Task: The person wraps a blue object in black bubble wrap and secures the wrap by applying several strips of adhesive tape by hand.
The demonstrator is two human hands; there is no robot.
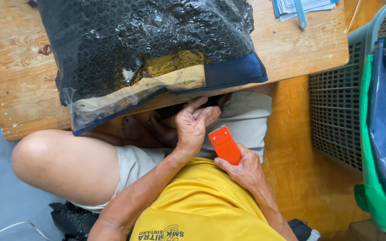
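Observation:
A large parcel (148, 44) wrapped in black bubble wrap lies on a low wooden table (18, 80), its near edge hanging over the table's front. That edge has a clear taped strip over yellowish material and a dark blue corner. My left hand (194, 127) is just below the overhanging edge, its fingers curled up against the underside. My right hand (244, 168) is close beside it over my lap and grips an orange tape cutter (224, 145) with its toothed metal edge pointing up towards the parcel.
A grey-green plastic basket (336, 107) holding blue and green plastic bags stands to the right on the wooden floor. Papers and a blue pen (300, 11) lie on the table's far right corner. Black wrap scraps (70, 218) and a white cable (14, 227) lie by my left leg.

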